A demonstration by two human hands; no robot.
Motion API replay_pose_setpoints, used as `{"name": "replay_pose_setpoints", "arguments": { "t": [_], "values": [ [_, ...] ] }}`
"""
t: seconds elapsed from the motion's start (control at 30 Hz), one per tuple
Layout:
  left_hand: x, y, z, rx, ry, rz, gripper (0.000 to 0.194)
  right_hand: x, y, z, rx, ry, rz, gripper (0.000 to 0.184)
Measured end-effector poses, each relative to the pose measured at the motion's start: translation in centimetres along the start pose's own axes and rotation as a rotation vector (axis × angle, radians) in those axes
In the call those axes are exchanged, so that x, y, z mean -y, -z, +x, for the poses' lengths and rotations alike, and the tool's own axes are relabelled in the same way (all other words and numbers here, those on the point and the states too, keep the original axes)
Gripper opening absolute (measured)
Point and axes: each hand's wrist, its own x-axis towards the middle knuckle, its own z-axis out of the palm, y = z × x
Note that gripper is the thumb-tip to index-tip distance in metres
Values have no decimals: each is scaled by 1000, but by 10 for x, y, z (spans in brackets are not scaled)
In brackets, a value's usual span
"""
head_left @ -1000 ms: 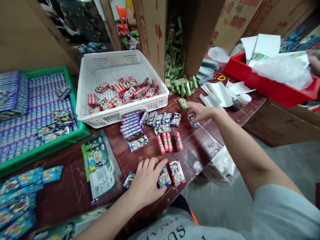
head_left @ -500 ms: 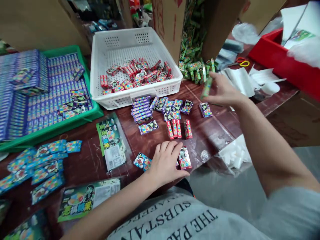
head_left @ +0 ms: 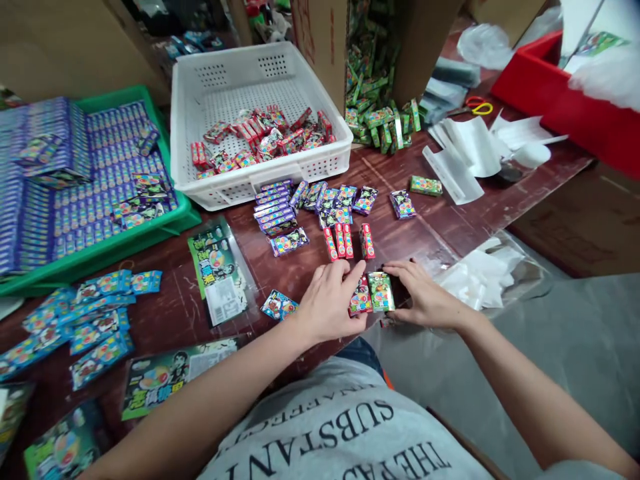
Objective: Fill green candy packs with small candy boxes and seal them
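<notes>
My left hand (head_left: pixel 330 303) is near the table's front edge, with thumb and fingers closed around a small red candy box (head_left: pixel 360 298). My right hand (head_left: pixel 425 297) grips a small green candy box (head_left: pixel 381 291) by its right side, close against the red one. Left of my left hand lies a blue candy packet (head_left: pixel 279 305). Just beyond the hands several red boxes (head_left: pixel 345 241) stand in a short row. Behind these are purple candy boxes (head_left: pixel 275 212), some lined up and some loose. A lone green box (head_left: pixel 426 186) lies farther right.
A white perforated basket (head_left: pixel 300 163) holds red boxes. To its left stands a green tray (head_left: pixel 185 217) of purple boxes. Green boxes spill from a carton (head_left: pixel 320 53). Printed bags (head_left: pixel 219 270), blue packets (head_left: pixel 100 320), scissors (head_left: pixel 481 108) and a red bin (head_left: pixel 540 87) surround the area.
My right hand has come from the green pile to beside my left hand, with a green box. Another green box now lies by the lone purple one. My left hand stays near the edge.
</notes>
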Motion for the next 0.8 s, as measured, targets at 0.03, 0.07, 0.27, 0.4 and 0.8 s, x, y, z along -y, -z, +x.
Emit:
{"name": "replay_pose_setpoints", "arguments": {
  "t": [0.03, 0.07, 0.27, 0.4, 0.8],
  "values": [
    [0, -3, 1, -56, -23, -28, 86, -1, 1, 0, 5, 4, -13, 82],
    [1, -7, 2, -120, -43, -61, 84, -2, 2, -1, 5, 9, -21, 82],
    [8, -22, -11, -208, -128, -103, 53, -3, 3, -6, 21, 19, -38, 78],
    [-5, -9, -25, -107, -57, 43, 38, 2, 7, -1, 42, 17, -56, 78],
    [-22, -2, -20, -8, 73, 59, 53, -7, 17, 2, 70, 53, -143, 72]
  ]
}}
